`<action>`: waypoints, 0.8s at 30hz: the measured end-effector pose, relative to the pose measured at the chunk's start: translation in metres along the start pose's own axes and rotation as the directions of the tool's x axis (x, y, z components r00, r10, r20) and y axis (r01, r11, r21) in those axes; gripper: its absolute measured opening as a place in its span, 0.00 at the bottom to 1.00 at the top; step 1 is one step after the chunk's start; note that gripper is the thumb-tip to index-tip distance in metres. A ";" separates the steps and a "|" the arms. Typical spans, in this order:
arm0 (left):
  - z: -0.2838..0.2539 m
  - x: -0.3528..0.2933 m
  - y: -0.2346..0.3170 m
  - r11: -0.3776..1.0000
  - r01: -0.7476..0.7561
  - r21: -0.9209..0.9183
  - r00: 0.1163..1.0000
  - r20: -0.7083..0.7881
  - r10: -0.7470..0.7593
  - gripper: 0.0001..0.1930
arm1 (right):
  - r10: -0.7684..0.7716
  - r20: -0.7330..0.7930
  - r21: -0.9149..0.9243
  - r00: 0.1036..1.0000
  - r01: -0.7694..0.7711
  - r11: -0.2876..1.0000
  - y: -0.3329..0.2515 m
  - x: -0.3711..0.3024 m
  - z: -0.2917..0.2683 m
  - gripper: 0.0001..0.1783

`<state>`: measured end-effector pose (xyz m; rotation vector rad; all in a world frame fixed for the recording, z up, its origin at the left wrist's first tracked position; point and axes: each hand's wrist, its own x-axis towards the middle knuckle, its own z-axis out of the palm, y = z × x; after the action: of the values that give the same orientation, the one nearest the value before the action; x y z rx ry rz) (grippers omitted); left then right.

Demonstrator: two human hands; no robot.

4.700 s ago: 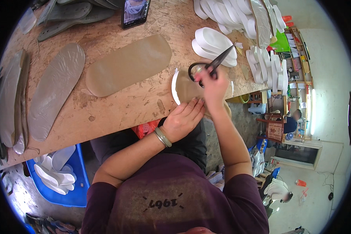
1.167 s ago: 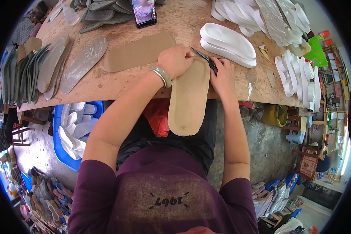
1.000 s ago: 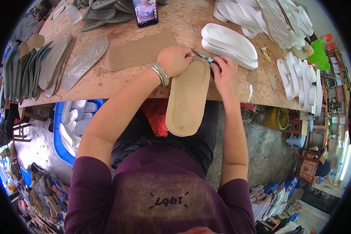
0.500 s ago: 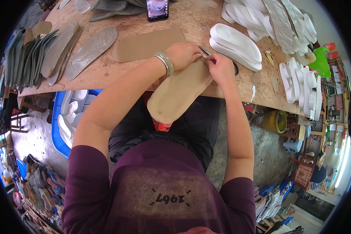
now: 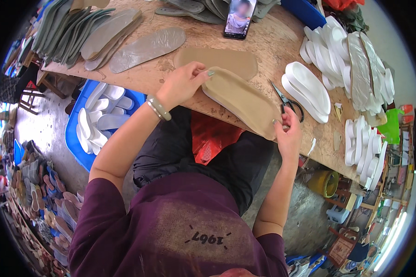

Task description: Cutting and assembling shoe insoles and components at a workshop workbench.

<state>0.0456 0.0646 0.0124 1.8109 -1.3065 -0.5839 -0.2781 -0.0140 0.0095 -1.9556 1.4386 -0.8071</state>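
my left fingers [image 5: 202, 77] pinch tan sole [image 5: 242, 99] | right fingers [image 5: 279, 131] pinch opposite end, probably steadying it | scissors [image 5: 278, 92] alongside, grip unclear

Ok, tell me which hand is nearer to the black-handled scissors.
Right. The right hand is just below the scissors' handles, at the tan sole's right end. The left hand is well to their left, at the sole's other end.

Tan insole [image 5: 245, 99]: swung from near-far to crosswise, right end nearer. Left grip [image 5: 182, 84] and right grip [image 5: 289, 131], close together at its far end a second ago, now at opposite ends. Scissors [image 5: 284, 99] turned; blades off insole, pointing far-left.
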 end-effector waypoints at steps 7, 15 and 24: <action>0.006 0.029 -0.014 0.957 0.175 -0.232 0.974 0.183 -0.134 0.12 | 0.103 0.186 0.060 0.977 -0.116 0.991 0.011 0.039 0.005 0.14; 0.006 0.024 -0.003 0.955 0.183 -0.233 0.980 0.124 -0.158 0.11 | -0.254 0.310 -0.233 0.916 0.332 0.914 -0.057 0.065 0.050 0.18; 0.015 0.025 -0.020 0.969 0.103 -0.226 0.994 0.047 -0.095 0.11 | -0.144 0.367 -0.119 0.919 0.200 0.973 -0.072 0.071 0.080 0.15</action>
<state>0.0543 0.0392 -0.0100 1.6882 -1.1265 -0.7915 -0.1571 -0.0570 0.0205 -2.2333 1.1515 -0.3899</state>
